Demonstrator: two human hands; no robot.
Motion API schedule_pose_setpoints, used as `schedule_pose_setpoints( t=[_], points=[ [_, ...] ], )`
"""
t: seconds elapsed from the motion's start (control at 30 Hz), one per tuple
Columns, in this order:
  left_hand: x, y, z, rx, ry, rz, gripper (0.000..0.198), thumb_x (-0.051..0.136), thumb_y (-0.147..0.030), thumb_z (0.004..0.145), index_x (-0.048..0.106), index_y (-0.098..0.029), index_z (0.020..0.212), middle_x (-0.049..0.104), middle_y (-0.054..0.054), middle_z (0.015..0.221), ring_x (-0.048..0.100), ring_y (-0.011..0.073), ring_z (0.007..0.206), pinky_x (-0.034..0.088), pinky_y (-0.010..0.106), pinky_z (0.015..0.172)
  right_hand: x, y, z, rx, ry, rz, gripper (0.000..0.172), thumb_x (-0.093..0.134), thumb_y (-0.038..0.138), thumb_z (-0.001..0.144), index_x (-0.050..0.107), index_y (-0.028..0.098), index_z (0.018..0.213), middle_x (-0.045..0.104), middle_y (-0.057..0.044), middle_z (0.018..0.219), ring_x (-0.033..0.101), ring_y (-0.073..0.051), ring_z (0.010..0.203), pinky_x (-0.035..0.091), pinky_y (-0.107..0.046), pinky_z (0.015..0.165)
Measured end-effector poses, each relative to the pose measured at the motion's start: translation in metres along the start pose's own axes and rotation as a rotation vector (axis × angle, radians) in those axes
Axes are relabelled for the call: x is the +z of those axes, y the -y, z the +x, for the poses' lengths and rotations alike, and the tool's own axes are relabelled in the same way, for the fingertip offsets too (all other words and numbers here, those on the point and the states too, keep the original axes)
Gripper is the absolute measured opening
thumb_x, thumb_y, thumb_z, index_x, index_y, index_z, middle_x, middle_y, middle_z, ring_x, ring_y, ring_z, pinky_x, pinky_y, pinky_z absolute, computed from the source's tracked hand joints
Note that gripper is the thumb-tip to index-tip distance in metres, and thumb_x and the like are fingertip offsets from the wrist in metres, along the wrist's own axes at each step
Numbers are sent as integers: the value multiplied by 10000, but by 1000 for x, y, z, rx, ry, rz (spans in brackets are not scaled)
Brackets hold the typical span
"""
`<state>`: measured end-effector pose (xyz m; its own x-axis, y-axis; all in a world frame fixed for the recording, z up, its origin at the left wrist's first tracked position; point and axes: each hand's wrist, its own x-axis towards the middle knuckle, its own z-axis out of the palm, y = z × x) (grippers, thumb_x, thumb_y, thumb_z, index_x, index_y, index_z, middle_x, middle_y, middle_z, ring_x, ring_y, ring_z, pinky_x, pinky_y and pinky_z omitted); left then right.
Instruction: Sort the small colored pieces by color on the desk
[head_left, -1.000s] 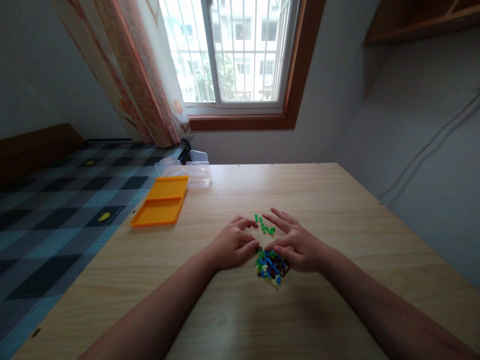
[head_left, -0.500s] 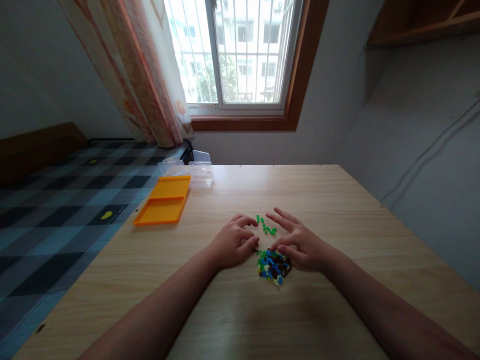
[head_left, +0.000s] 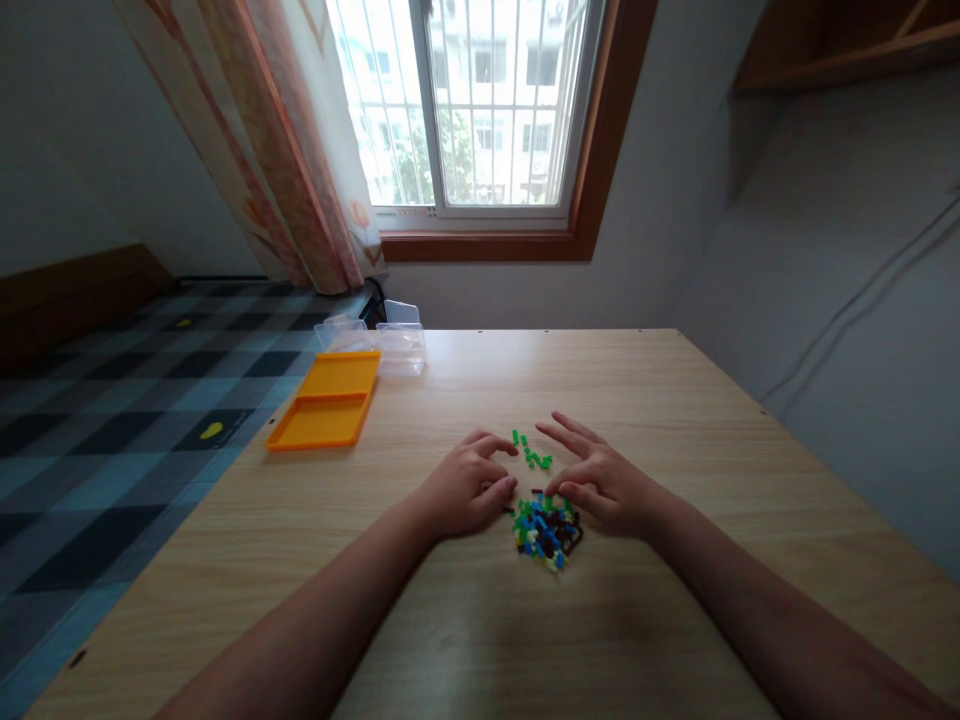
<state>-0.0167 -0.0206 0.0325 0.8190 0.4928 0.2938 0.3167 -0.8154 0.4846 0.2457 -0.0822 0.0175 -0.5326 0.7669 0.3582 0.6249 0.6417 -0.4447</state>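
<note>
Table: The wooden tabletop (head_left: 600, 380) carries my work, an orange tray (head_left: 330, 418) and see-through boxes (head_left: 401, 350) grouped at its far left corner, well apart from my hands.
Around me: A checked bed (head_left: 142, 400) flanks the left side, a flowered curtain (head_left: 300, 150) hangs beside the barred window (head_left: 495, 120), and a wooden shelf (head_left: 847, 60) juts from the upper right.
In the way: My right thumb and index finger overhang the top of the brick pile (head_left: 546, 535).
Edges: The far edge runs below the window, well beyond my fingers; the right edge slants along the wall.
Lettering: Tiny marks line the window's lower frame, too small to read.
Bricks: The mixed pile sits between my forearms; small green bricks (head_left: 535, 460) lie just beyond, between my hands.
Left hand: My left hand (head_left: 471, 487) rests half-curled; whether it pinches a brick, I cannot tell.
Right hand: My right hand (head_left: 611, 488) fans its fingers, grasping nothing, index tip near a brown brick (head_left: 537, 491).
</note>
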Motion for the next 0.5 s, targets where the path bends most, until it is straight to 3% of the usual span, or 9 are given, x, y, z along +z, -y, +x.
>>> schedule_pose_setpoints(
  t=[0.13, 0.3, 0.4, 0.5],
  points=[
    [3, 3, 0, -35, -72, -4, 358, 463, -285, 957, 747, -210, 753, 666, 78, 1160, 558, 237, 1106, 433, 415, 1006, 0, -1, 0, 1, 6, -7, 347, 516, 452, 972, 810, 285, 893, 357, 8, 1594, 194, -328, 1512, 282, -605, 1166],
    [5, 11, 2, -197, -227, 24, 374, 392, -282, 982, 707, -190, 805, 676, 69, 916, 594, 206, 926, 462, 365, 895, 2, -7, 0, 68, -39, -62, 369, 444, 409, 1007, 799, 308, 988, 383, 3, 1581, 221, -323, 1504, 290, -619, 1160],
    [5, 14, 4, -293, -216, 66, 297, 456, -256, 942, 690, -181, 776, 662, 61, 835, 594, 196, 818, 467, 334, 774, 4, -11, -1, 117, -71, -96, 399, 393, 395, 1022, 777, 305, 1085, 401, -39, 1570, 242, -332, 1496, 297, -634, 1147],
    [6, 15, 4, -297, -171, 110, 172, 558, -216, 872, 694, -192, 768, 660, 45, 802, 586, 188, 785, 452, 321, 740, 5, -10, -1, 120, -81, -92, 412, 378, 399, 1026, 763, 292, 1128, 391, -51, 1575, 232, -331, 1499, 294, -627, 1151]
  ],
)
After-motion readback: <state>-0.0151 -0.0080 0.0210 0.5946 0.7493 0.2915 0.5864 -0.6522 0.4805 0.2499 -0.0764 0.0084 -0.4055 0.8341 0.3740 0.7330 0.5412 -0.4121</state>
